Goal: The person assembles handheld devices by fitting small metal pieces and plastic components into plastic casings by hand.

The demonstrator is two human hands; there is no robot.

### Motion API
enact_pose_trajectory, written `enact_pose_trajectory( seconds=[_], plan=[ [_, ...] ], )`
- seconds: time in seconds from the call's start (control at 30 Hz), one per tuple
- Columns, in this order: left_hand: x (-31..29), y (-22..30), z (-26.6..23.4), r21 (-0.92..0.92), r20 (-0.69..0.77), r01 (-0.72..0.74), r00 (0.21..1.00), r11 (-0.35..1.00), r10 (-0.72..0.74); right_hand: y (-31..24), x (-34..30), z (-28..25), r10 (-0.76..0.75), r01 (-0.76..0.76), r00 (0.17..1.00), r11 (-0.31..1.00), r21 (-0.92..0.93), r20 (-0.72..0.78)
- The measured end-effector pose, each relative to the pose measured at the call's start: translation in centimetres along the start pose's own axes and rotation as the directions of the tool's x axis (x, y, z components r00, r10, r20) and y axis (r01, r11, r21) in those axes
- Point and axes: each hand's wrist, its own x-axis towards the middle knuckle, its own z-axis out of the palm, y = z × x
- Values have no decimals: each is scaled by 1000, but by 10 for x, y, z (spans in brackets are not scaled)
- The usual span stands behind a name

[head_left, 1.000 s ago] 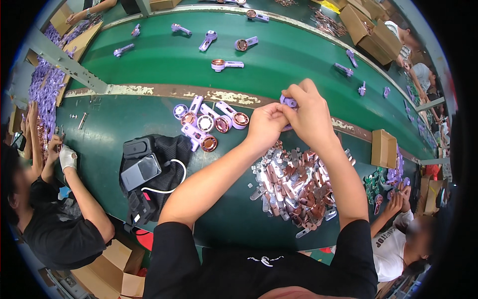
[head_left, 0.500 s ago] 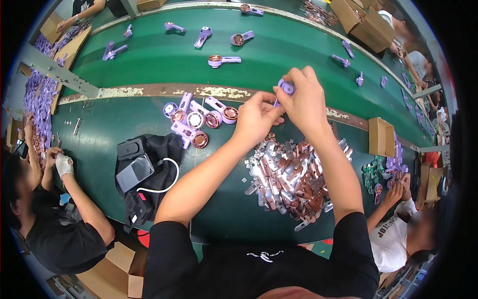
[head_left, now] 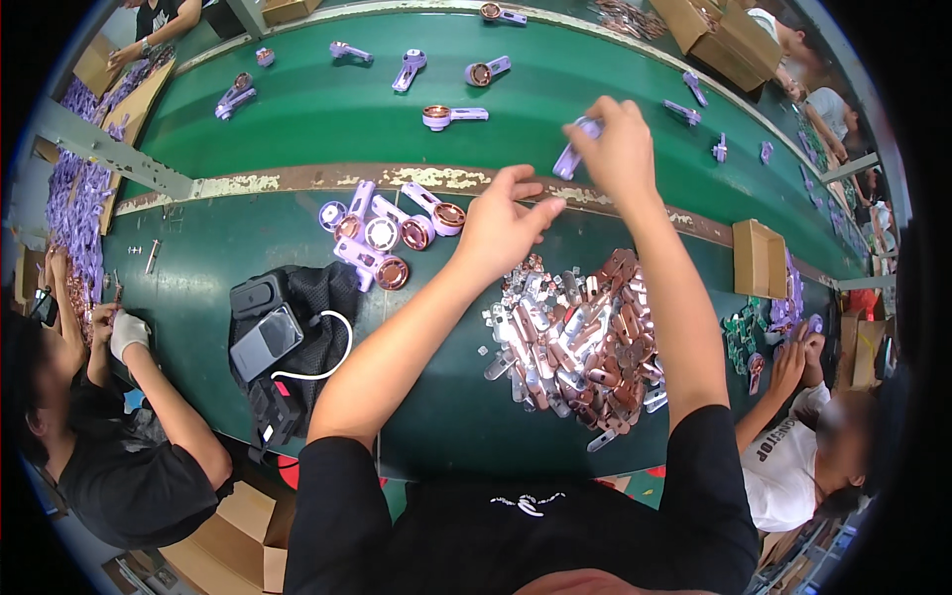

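Glossy copper and silver plates [head_left: 585,342] are forming a jagged heap; a smooth purple stick [head_left: 566,163] is hanging over the green belt's [head_left: 347,109] near edge. Right hand [head_left: 617,154] is pinching it; left hand [head_left: 504,223] is hovering apart, thumb spread. Dark-green table [head_left: 436,416] is carrying the plates, cardboard box [head_left: 759,260] standing right.

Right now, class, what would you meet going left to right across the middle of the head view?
White glove, grey device, cluster of purple fans, left hand, right hand holding a purple part, cardboard box.
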Motion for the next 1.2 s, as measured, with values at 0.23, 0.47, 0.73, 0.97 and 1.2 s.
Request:
enact_pose_trajectory(
  seconds=[0.23,0.47,0.73,0.97,1.2],
  plan=[
    [-27,13,1,449,644,-654,709,609,287,87,6,20,258,-256,962,966,-31,93],
    [-30,10,1,462,704,-684,670,564,236,48,-57,-38,39,-138,944,948,286,328],
    [-12,38,-7,376,495,-544,802,750,334,23,-105,-66,-11,-249,826,890,382,564],
    [-6,9,-10,479,317,-506,862,718,396,5,-118,-65,-19,-215,789,928,305,614],
    [-6,-7,-12,616,441,-637,766,463,467,3,-123,-51,-87,-72,840,960,269,535]
  ],
)
